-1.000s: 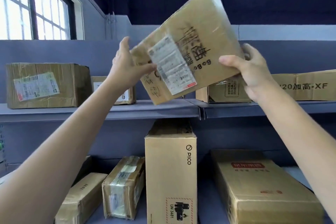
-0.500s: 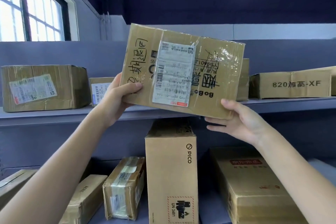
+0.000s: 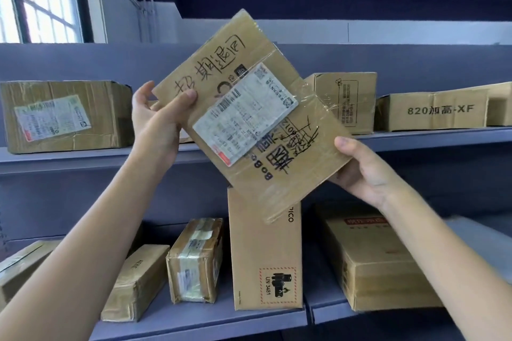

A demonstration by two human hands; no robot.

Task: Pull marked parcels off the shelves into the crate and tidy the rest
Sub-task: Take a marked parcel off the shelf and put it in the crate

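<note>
A flat cardboard parcel (image 3: 279, 91) with black handwritten marks and a white shipping label is held up in front of the shelves, tilted down to the right. My left hand (image 3: 155, 122) grips its upper left edge, thumb on the front face. My right hand (image 3: 363, 171) holds its lower right edge from beneath, thumb on the front. No crate is in view.
The upper shelf (image 3: 83, 158) carries a taped box with a label (image 3: 63, 116), an upright box (image 3: 346, 99) and a long box printed 820 (image 3: 435, 112). The lower shelf (image 3: 194, 321) holds a tall PICO box (image 3: 266, 257), a taped small box (image 3: 196, 260) and other boxes (image 3: 374, 263).
The parcel has turned in my hands, from tilted up to the right, through level, to tilted down to the right. My right hand dropped lower under its edge.
</note>
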